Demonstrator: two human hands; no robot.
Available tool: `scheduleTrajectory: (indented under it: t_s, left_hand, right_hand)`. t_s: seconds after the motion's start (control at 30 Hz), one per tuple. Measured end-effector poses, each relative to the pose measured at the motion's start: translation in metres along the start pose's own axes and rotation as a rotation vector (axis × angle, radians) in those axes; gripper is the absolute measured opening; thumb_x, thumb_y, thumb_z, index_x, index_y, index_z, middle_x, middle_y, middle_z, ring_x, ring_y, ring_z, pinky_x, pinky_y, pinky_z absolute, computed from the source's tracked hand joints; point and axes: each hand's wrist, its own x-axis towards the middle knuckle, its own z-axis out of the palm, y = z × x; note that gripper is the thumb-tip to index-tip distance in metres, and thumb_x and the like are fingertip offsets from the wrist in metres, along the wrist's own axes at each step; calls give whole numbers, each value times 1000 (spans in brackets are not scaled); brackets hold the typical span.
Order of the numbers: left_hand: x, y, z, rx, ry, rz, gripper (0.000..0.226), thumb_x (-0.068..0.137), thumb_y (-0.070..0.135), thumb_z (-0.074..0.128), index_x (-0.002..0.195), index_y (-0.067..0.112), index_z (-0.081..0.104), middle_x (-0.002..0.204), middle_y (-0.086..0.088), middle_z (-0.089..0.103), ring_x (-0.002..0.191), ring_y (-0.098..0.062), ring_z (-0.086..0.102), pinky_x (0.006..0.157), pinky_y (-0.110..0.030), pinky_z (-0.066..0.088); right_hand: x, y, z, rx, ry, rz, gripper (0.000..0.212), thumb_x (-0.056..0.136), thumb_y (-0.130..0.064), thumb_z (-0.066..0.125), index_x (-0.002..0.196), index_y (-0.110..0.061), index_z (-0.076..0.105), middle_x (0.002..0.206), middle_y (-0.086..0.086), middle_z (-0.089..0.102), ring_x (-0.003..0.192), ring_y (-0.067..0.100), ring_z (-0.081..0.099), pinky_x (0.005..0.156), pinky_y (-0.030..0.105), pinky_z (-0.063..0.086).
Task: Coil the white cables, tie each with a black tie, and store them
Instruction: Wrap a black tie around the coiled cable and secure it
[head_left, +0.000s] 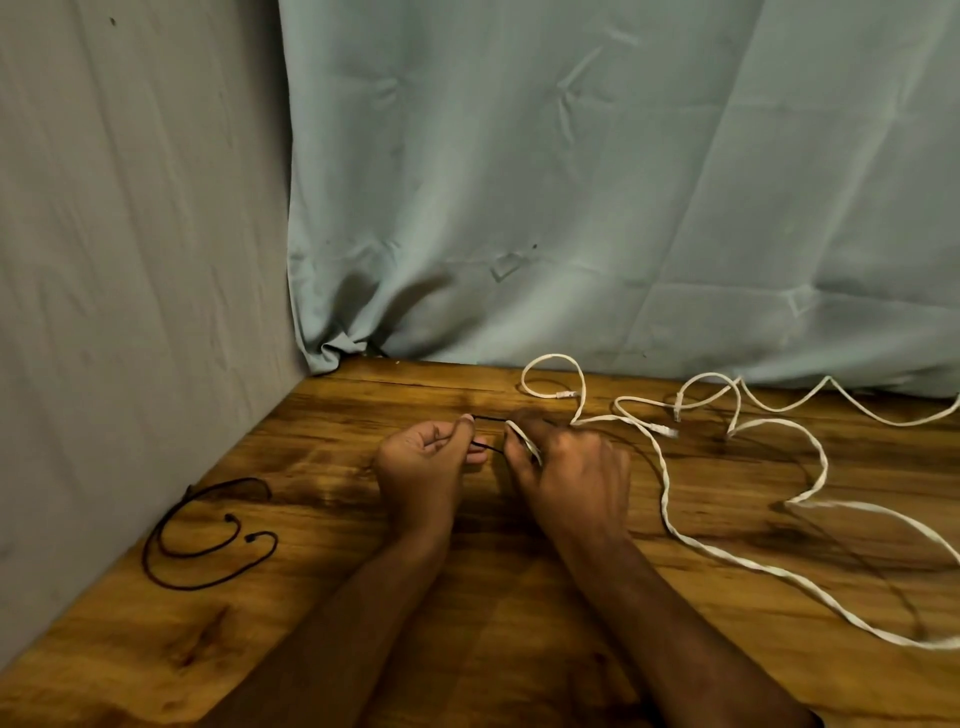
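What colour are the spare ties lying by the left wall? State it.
Black, seen in the head view: spare ties on the wooden table.

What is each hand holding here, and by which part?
The left hand pinches a black tie near one end. The right hand grips a white cable at a bend in its fingers, the rest trailing away on the table.

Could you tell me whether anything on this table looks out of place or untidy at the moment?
Yes: the white cables sprawl in loose, crossing loops over the table's right side, uncoiled. The spare black ties by the left wall lie loose but undamaged. Nothing looks spilled or broken.
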Motion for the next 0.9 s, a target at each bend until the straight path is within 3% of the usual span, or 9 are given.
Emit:
scheduleTrajectory:
  t_s: [0.23, 0.43, 0.73, 0.8, 0.9]
  left_hand:
    - [1, -1, -2, 2, -8, 26, 11, 88, 12, 75, 79, 5, 75, 67, -1, 76, 60, -16, 74, 57, -25, 58]
    - [5, -3, -3, -22, -8, 14, 12, 88, 11, 75, 77, 6, 75, 68, -2, 76, 62, -19, 75, 61, -32, 60]
    - [10, -7, -4, -33, -16, -5, 15, 87, 11, 76, 72, 10, 74, 63, -3, 74, 54, -14, 67, 53, -23, 52]
    - [10, -7, -4, -45, -26, -1, 17, 86, 11, 77, 70, 11, 74, 63, -7, 73, 52, -15, 63, 50, -23, 49]
    - [10, -7, -4, -53, -32, -5, 15, 86, 11, 77, 71, 9, 74, 64, -8, 73, 52, -17, 61, 50, -26, 47]
  right_hand:
    - [-2, -3, -1, 4, -44, -92, 42, 106, -53, 42, 142, -38, 57, 107, 1, 75, 102, 25, 69, 76, 34, 34]
    - [-3, -4, 9, 18, 94, -171, 31, 100, -49, 53, 121, -35, 72, 79, 1, 75, 74, 27, 71, 63, 31, 34]
    - [0, -4, 16, 4, 129, -229, 39, 96, -55, 43, 108, -37, 75, 62, -5, 68, 56, 20, 65, 59, 27, 29]
    - [-1, -5, 15, 3, 125, -226, 39, 96, -56, 43, 108, -38, 76, 62, -3, 68, 58, 21, 66, 60, 27, 28]
    - [-1, -5, 11, 43, 47, -154, 37, 100, -56, 45, 120, -39, 72, 82, 0, 76, 77, 26, 71, 64, 31, 34]
